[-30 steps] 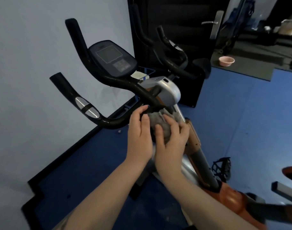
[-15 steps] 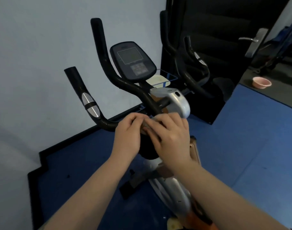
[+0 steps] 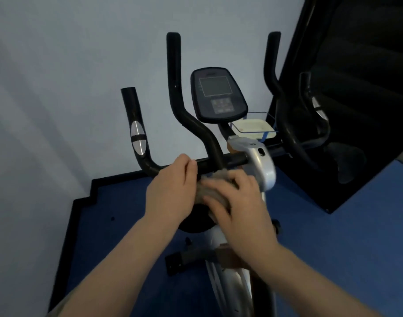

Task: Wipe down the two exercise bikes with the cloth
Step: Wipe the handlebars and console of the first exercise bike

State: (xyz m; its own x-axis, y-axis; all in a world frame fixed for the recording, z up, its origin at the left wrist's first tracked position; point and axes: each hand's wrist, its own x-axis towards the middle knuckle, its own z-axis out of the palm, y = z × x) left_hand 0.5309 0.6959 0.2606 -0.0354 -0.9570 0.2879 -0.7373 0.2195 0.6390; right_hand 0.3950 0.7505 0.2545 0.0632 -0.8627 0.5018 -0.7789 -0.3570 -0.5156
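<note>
An exercise bike (image 3: 262, 165) with black handlebars (image 3: 191, 124), a dark console (image 3: 218, 94) and a silver column stands before me. A grey cloth (image 3: 215, 191) sits bunched just below the handlebar crossbar, between my two hands. My left hand (image 3: 173, 193) curls its fingers on the cloth's left side, knuckles by the bar. My right hand (image 3: 239, 207) grips the cloth from the right, its fingers blurred. Most of the cloth is hidden under the hands. Only this one bike is in view.
A pale wall (image 3: 70, 88) stands behind the bike. A black door or panel (image 3: 347, 99) leans at the right. Blue floor mat (image 3: 344, 248) lies around the base. A small clear tray with a pale card (image 3: 253, 126) sits behind the console.
My view has swung left and up, centring the handlebars and console. Both hands have risen with the cloth from the column to just under the crossbar.
</note>
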